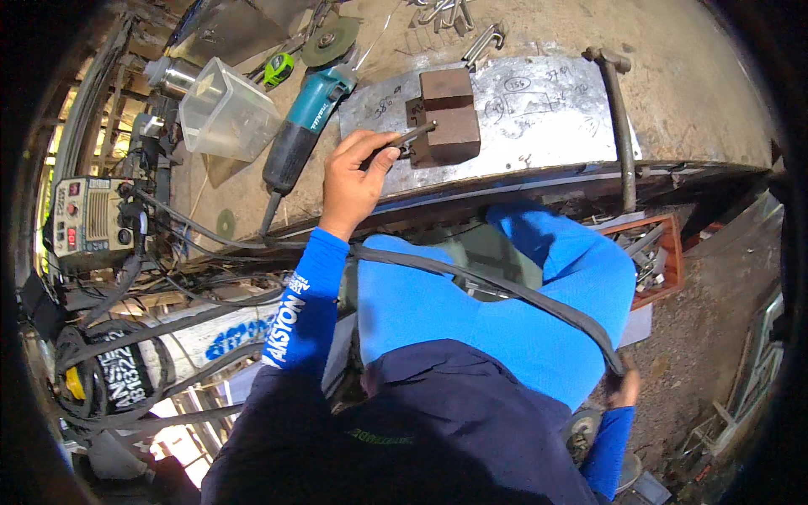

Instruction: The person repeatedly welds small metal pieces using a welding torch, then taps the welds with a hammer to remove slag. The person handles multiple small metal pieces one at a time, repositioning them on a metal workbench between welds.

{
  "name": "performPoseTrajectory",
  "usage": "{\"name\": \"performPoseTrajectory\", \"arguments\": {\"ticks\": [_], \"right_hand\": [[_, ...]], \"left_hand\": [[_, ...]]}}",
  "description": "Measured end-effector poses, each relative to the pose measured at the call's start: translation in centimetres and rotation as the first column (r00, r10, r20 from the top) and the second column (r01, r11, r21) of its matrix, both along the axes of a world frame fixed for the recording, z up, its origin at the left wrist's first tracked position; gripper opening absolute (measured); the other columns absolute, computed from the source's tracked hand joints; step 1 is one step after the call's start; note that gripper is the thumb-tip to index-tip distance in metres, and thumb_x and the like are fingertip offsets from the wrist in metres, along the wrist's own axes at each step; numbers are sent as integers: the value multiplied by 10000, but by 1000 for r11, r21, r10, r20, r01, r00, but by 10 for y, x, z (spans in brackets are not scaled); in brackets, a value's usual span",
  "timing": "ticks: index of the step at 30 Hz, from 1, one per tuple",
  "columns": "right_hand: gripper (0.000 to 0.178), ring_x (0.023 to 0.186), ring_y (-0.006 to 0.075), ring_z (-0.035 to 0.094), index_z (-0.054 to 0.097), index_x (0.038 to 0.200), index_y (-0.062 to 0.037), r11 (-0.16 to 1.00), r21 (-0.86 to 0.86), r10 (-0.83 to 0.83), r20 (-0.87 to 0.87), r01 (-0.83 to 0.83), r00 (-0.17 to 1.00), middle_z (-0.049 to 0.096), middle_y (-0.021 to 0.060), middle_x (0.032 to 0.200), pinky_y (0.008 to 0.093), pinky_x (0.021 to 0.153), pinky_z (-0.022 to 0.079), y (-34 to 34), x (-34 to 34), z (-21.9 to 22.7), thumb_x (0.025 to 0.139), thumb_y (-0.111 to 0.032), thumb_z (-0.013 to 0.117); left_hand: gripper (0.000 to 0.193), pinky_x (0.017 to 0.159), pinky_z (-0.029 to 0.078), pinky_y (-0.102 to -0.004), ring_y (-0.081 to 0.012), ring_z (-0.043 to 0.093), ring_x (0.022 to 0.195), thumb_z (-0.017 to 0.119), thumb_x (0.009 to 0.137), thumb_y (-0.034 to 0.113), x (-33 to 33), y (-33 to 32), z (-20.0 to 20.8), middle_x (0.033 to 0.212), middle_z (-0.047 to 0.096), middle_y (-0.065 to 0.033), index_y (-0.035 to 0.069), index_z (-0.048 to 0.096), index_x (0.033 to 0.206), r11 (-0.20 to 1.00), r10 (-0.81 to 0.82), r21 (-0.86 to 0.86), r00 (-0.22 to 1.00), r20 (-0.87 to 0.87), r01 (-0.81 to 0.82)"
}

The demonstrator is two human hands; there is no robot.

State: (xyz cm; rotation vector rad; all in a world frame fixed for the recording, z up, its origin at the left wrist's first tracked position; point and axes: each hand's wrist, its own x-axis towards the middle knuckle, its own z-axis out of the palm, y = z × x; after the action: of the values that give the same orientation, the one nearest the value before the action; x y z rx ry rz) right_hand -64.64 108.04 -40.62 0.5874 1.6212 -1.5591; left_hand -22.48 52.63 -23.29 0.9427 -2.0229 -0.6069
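Observation:
My left hand (358, 172) pinches a short, thin metal rod (420, 133) between thumb and fingers. The rod's far end lies over or against the brown metal blocks (455, 132), which stand on a marked metal sheet (539, 118). Down by my right thigh, my right hand (624, 389) is closed at the end of a thick black cable (539, 301) that crosses my lap. Part of that hand is hidden, and I cannot see whether a tool sits at the cable's end. A teal and black angle grinder (310, 122) rests on the table left of the blocks.
A clear plastic container (227, 114) and a green tape measure (279, 68) are at the left. Bent metal rods (484, 44) lie at the back. A clamp (623, 126) grips the table's edge. A welding machine (93, 216) stands far left; a metal-scrap box (655, 257) sits below right.

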Motion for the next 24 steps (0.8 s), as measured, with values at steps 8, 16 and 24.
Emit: {"name": "performPoseTrajectory", "arguments": {"ticks": [8, 16, 24], "right_hand": [[591, 1374, 432, 596, 534, 1485, 73, 504, 834, 855, -518, -225, -4, 614, 298, 1469, 452, 1161, 458, -124, -54, 64, 999, -189, 744], [507, 1101, 474, 694, 691, 1214, 56, 729, 684, 599, -642, -4, -479, 708, 311, 1163, 541, 958, 555, -451, 0, 180, 1008, -407, 710], [390, 918, 443, 731, 720, 1106, 69, 604, 734, 636, -679, -311, -365, 743, 291, 990, 513, 831, 568, -477, -55, 167, 1041, -311, 662]], "left_hand": [[171, 807, 557, -340, -249, 721, 890, 786, 969, 135, -5, 7, 9, 961, 743, -123, 12, 800, 1086, 999, 21, -44, 999, 34, -20], [122, 846, 564, -355, -272, 721, 921, 759, 971, 85, 6, 2, -4, 983, 749, -138, -8, 770, 1048, 997, -2, -78, 998, 56, 7], [83, 831, 543, -403, -355, 681, 932, 691, 1002, 73, -3, 4, -3, 991, 715, -161, 16, 722, 1052, 985, 16, -173, 988, 151, 10]]}}
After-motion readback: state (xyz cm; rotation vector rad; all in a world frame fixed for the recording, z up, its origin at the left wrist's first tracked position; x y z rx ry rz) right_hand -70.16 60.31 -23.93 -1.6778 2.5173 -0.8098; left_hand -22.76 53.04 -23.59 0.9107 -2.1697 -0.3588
